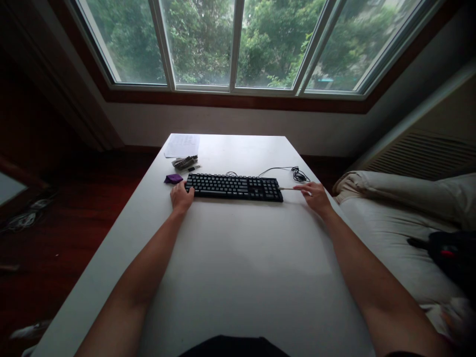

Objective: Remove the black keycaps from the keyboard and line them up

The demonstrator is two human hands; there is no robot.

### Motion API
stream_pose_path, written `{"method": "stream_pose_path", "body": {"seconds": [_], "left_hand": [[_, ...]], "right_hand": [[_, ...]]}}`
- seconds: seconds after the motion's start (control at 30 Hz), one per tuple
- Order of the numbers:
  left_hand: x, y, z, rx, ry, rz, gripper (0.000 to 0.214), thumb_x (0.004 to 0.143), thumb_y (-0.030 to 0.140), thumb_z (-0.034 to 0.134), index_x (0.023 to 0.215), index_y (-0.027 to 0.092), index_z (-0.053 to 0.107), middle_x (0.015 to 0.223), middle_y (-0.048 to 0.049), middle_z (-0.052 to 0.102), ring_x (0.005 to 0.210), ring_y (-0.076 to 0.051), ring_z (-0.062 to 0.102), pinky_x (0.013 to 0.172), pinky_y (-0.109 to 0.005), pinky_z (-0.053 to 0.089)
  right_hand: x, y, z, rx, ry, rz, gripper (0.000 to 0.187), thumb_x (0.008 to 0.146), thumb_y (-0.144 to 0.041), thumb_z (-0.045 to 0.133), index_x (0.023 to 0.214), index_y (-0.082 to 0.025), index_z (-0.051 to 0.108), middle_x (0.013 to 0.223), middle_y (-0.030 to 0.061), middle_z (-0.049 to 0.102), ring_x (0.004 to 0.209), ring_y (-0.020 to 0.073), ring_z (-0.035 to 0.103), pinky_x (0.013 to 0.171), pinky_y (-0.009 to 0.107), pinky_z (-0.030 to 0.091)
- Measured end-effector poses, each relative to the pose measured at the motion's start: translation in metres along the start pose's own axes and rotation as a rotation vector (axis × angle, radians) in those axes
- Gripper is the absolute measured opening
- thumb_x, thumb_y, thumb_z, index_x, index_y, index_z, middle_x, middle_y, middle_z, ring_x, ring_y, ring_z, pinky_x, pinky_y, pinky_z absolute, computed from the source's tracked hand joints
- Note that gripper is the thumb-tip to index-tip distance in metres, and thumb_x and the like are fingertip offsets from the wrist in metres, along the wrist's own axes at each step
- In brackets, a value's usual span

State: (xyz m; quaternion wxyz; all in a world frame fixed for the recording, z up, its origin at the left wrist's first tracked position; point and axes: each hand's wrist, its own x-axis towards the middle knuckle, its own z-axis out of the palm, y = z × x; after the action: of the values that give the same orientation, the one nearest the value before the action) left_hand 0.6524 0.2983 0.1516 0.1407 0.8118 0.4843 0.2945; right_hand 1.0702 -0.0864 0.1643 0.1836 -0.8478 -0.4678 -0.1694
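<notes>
A black keyboard [234,187] lies across the far half of the white table [230,267]. My left hand [181,196] rests at the keyboard's left end, fingers curled against its corner. My right hand [315,195] lies just right of the keyboard, fingers closed on a thin light stick [288,189] that points toward the keyboard's right edge. The keyboard's black cable [293,173] coils behind it on the right.
A purple cloth [173,178] lies left of the keyboard, with a small pile of keycaps [185,161] and a sheet of paper [182,145] behind it. A bed with pale bedding [394,218] stands against the table's right side. Wide windows face me.
</notes>
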Motion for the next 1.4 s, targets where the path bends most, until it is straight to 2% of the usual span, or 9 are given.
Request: {"method": "stream_pose_path", "body": {"seconds": [0.13,0.3,0.53,0.7,0.87,1.0,1.1,1.2,1.4], "left_hand": [[-0.001,-0.001,0.002,0.005,0.006,0.009,0.041,0.090,0.035,0.057,0.127,0.018,0.061,0.125,-0.0133,0.067,0.121,-0.032,0.057,0.109,-0.044,0.040],[-0.003,-0.002,0.001,0.001,0.003,0.013,0.041,0.091,0.036,0.056,0.128,0.019,0.061,0.126,-0.0131,0.067,0.121,-0.032,0.057,0.109,-0.044,0.040],[-0.004,-0.001,-0.001,-0.005,-0.026,0.000,0.041,0.092,0.036,0.056,0.129,0.019,0.060,0.128,-0.0135,0.066,0.123,-0.032,0.056,0.111,-0.045,0.039],[-0.004,-0.001,-0.001,-0.005,-0.017,0.001,0.042,0.091,0.036,0.056,0.129,0.018,0.060,0.127,-0.0139,0.066,0.123,-0.032,0.056,0.111,-0.044,0.039],[-0.003,0.000,0.000,0.006,-0.010,0.012,0.042,0.090,0.035,0.057,0.128,0.017,0.061,0.126,-0.0133,0.068,0.120,-0.031,0.058,0.108,-0.043,0.041],[-0.002,-0.001,0.001,0.011,0.000,0.016,0.043,0.090,0.036,0.058,0.128,0.017,0.061,0.126,-0.0135,0.067,0.120,-0.032,0.058,0.108,-0.044,0.041],[-0.001,-0.004,0.002,0.010,-0.011,0.018,0.043,0.090,0.036,0.058,0.129,0.017,0.061,0.124,-0.0139,0.068,0.120,-0.032,0.058,0.108,-0.044,0.041],[-0.001,-0.005,0.002,0.013,-0.016,0.019,0.043,0.090,0.036,0.058,0.128,0.017,0.061,0.123,-0.0137,0.068,0.119,-0.032,0.058,0.107,-0.044,0.041],[-0.003,-0.002,0.001,0.015,-0.010,0.019,0.041,0.090,0.036,0.057,0.127,0.017,0.061,0.124,-0.0134,0.068,0.120,-0.032,0.058,0.108,-0.044,0.041]], "right_hand": [[0.007,-0.015,0.009,0.138,-0.005,-0.010,0.033,0.094,-0.023,0.053,0.111,-0.028,0.081,0.100,0.0117,0.067,0.098,0.0277,0.057,0.089,0.042,0.047],[0.018,-0.030,0.019,0.122,-0.014,0.011,0.033,0.096,-0.025,0.053,0.112,-0.029,0.081,0.098,0.0105,0.067,0.093,0.0257,0.055,0.087,0.041,0.044],[0.017,-0.014,0.018,0.137,-0.023,0.052,0.032,0.095,-0.024,0.054,0.110,-0.030,0.082,0.100,0.0094,0.070,0.095,0.0254,0.058,0.088,0.040,0.046],[0.014,-0.005,0.023,0.210,-0.010,0.162,0.031,0.090,-0.025,0.055,0.103,-0.029,0.082,0.098,0.0076,0.071,0.095,0.0262,0.059,0.087,0.040,0.047],[0.013,-0.019,0.036,0.216,0.078,0.304,0.029,0.085,-0.026,0.054,0.094,-0.028,0.082,0.098,0.0056,0.072,0.098,0.0270,0.059,0.090,0.041,0.045],[0.015,-0.040,0.035,0.206,0.053,0.243,0.030,0.086,-0.029,0.054,0.097,-0.029,0.081,0.097,0.0062,0.072,0.096,0.0272,0.058,0.089,0.042,0.044],[0.016,-0.047,0.029,0.254,0.016,0.198,0.030,0.088,-0.030,0.053,0.099,-0.028,0.081,0.096,0.0070,0.072,0.095,0.0268,0.057,0.088,0.041,0.044],[0.014,-0.039,0.020,0.346,-0.006,0.224,0.028,0.085,-0.032,0.057,0.098,-0.026,0.081,0.095,0.0068,0.074,0.091,0.0256,0.059,0.085,0.040,0.047],[0.004,-0.006,0.005,0.521,-0.081,0.322,0.028,0.082,-0.039,0.061,0.095,-0.021,0.079,0.089,0.0076,0.074,0.081,0.0237,0.063,0.073,0.035,0.050]]}}
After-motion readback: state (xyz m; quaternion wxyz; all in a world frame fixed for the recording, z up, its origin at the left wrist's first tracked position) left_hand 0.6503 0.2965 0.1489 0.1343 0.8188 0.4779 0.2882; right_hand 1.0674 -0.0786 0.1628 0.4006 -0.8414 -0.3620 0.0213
